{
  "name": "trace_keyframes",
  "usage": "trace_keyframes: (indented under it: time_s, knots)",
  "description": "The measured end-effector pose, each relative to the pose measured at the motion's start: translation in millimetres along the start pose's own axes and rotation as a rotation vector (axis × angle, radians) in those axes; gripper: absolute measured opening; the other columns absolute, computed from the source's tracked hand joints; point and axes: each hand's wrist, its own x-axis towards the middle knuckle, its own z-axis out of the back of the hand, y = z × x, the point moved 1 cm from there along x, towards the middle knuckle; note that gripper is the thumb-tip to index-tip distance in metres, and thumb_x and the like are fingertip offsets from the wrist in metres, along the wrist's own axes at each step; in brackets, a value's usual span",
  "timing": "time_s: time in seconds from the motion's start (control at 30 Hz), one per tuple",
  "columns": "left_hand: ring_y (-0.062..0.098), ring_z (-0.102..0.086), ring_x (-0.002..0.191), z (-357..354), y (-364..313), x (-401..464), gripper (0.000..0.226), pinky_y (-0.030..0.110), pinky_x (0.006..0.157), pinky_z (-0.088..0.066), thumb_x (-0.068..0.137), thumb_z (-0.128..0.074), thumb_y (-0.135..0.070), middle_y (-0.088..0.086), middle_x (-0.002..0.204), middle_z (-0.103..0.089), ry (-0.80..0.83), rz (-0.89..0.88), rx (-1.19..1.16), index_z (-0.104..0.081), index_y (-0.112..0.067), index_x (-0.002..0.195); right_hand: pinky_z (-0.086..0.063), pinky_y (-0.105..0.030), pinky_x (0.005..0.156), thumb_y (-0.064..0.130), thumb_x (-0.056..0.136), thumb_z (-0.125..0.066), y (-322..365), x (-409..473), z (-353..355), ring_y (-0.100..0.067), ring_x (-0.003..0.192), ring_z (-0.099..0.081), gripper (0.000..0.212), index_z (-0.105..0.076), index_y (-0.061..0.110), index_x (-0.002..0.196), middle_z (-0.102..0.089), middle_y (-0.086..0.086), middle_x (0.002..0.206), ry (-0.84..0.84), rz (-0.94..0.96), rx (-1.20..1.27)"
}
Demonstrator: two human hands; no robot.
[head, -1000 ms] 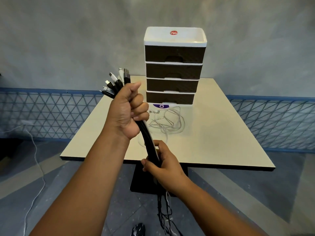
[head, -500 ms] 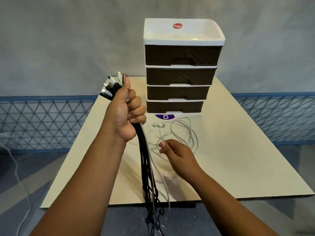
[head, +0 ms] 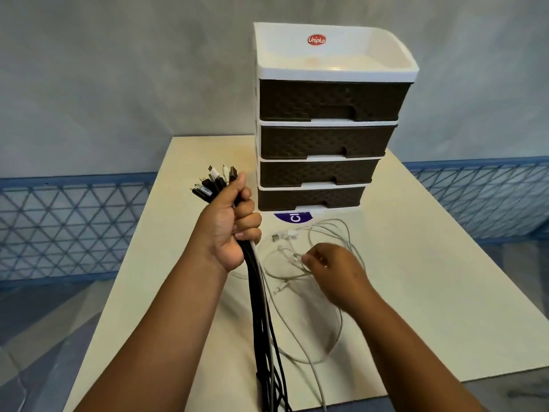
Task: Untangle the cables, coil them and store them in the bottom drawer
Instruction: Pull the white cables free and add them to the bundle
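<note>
My left hand [head: 231, 224] grips a bundle of mostly black cables [head: 260, 316] upright, with the plugs sticking out above my fist and the strands hanging past the table's front edge. Loose white cables [head: 323, 233] lie tangled on the table in front of the drawer unit [head: 326, 120]. My right hand [head: 335, 272] is over this tangle, its fingertips pinching a white strand. All the brown drawers look closed, including the bottom drawer [head: 309, 197].
The cream table [head: 430, 292] carries the white-framed drawer unit at its back middle, with a purple sticker [head: 292, 217] just before it. A blue lattice fence [head: 68, 224] runs behind the table on both sides. Grey floor lies below.
My right hand let go of the black bundle's lower part and moved up onto the white tangle on the table. The camera came closer to the table.
</note>
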Motion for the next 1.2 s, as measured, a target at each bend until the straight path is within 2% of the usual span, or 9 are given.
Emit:
trace_keyframes:
  time_s: [0.1, 0.2, 0.3, 0.37, 0.53, 0.7, 0.9, 1.07, 1.2]
  knots:
    - [0.002, -0.019, 0.031, 2.1, -0.1, 3.5, 0.032, 0.014, 0.034, -0.012, 0.095, -0.053, -0.043, -0.009, 0.041, -0.023, -0.026, 0.011, 0.01, -0.058, -0.019, 0.074, -0.044, -0.028, 0.071, 0.028, 0.097, -0.057, 9.3, 8.1, 35.9, -0.02, 0.088, -0.063, 0.019, -0.071, 0.015, 0.095, -0.07, 0.0, 0.091, -0.107, -0.004, 0.069]
    - [0.002, -0.019, 0.033, 2.9, 0.4, 3.9, 0.033, 0.016, 0.039, -0.01, 0.094, -0.055, -0.042, -0.009, 0.043, -0.022, -0.044, 0.019, 0.02, -0.066, -0.017, 0.076, -0.053, -0.044, 0.073, 0.02, 0.1, -0.052, 26.6, 9.3, 72.0, -0.022, 0.071, -0.062, 0.019, -0.066, 0.011, 0.092, -0.067, -0.002, 0.073, -0.168, 0.011, 0.454]
    - [0.002, -0.018, 0.034, -2.4, 1.1, 2.4, 0.035, 0.016, 0.038, -0.01, 0.091, -0.057, -0.045, -0.009, 0.045, -0.022, -0.046, 0.032, 0.039, -0.068, -0.016, 0.075, -0.053, -0.025, 0.062, 0.018, 0.102, -0.047, 49.9, 3.7, 98.3, -0.011, 0.06, -0.057, 0.02, -0.064, 0.014, 0.093, -0.062, 0.002, 0.063, -0.188, 0.136, 0.763]
    - [0.002, -0.018, 0.035, -9.8, 2.2, 0.4, 0.04, 0.015, 0.037, -0.013, 0.086, -0.059, -0.052, -0.009, 0.045, -0.022, -0.046, 0.037, 0.066, -0.069, -0.016, 0.074, -0.051, -0.022, 0.06, 0.017, 0.102, -0.047, 63.0, -2.4, 98.6, -0.014, 0.062, -0.056, 0.018, -0.063, 0.013, 0.094, -0.062, 0.0, 0.067, -0.153, 0.231, 0.835]
    - [0.002, -0.017, 0.038, -24.7, 11.1, -2.4, 0.055, 0.016, 0.039, -0.013, 0.071, -0.058, -0.07, -0.007, 0.048, -0.023, -0.022, 0.007, 0.104, -0.071, -0.017, 0.074, -0.044, -0.025, 0.054, 0.018, 0.099, -0.054, 73.1, -11.6, 54.7, -0.01, 0.059, -0.053, 0.012, -0.063, 0.014, 0.092, -0.062, -0.001, 0.07, -0.073, 0.394, 0.678]
    - [0.002, -0.033, 0.032, -33.6, 23.6, -3.4, 0.032, 0.012, 0.033, -0.019, 0.084, -0.062, -0.045, -0.002, 0.049, -0.053, -0.091, -0.063, 0.181, -0.069, -0.014, 0.082, -0.053, -0.025, 0.069, 0.019, 0.098, -0.055, 63.4, -12.0, 31.9, -0.007, 0.082, -0.068, 0.011, -0.063, 0.024, 0.095, -0.071, 0.012, 0.084, -0.033, 0.524, 0.472]
    - [0.002, -0.026, 0.037, -33.6, 28.2, -0.4, 0.027, 0.014, 0.033, -0.019, 0.092, -0.058, -0.035, -0.009, 0.05, -0.028, -0.148, -0.13, 0.163, -0.071, -0.015, 0.08, -0.04, -0.011, 0.059, 0.029, 0.095, -0.051, 55.6, -13.1, 29.4, -0.004, 0.074, -0.055, 0.011, -0.057, 0.036, 0.101, -0.064, 0.014, 0.084, -0.125, 0.649, 0.105]
    - [0.003, -0.03, 0.041, -37.7, 33.1, -0.8, 0.034, 0.015, 0.036, -0.023, 0.092, -0.059, -0.042, -0.007, 0.057, -0.032, -0.192, -0.169, 0.222, -0.071, -0.019, 0.069, -0.046, -0.038, 0.048, 0.031, 0.092, -0.038, 54.3, -11.3, 31.5, -0.017, 0.063, -0.051, 0.022, -0.057, 0.028, 0.103, -0.056, 0.005, 0.076, -0.221, 0.736, -0.066]
    - [0.004, -0.024, 0.04, -33.6, 31.5, 2.4, 0.044, 0.017, 0.037, -0.018, 0.094, -0.051, -0.047, -0.005, 0.057, -0.029, -0.117, -0.217, 0.054, -0.047, -0.019, 0.061, -0.043, -0.026, 0.053, 0.041, 0.098, -0.041, 47.1, -12.1, 25.8, -0.012, 0.066, -0.051, 0.017, -0.055, 0.031, 0.1, -0.057, 0.01, 0.078, -0.162, 0.685, 0.043]
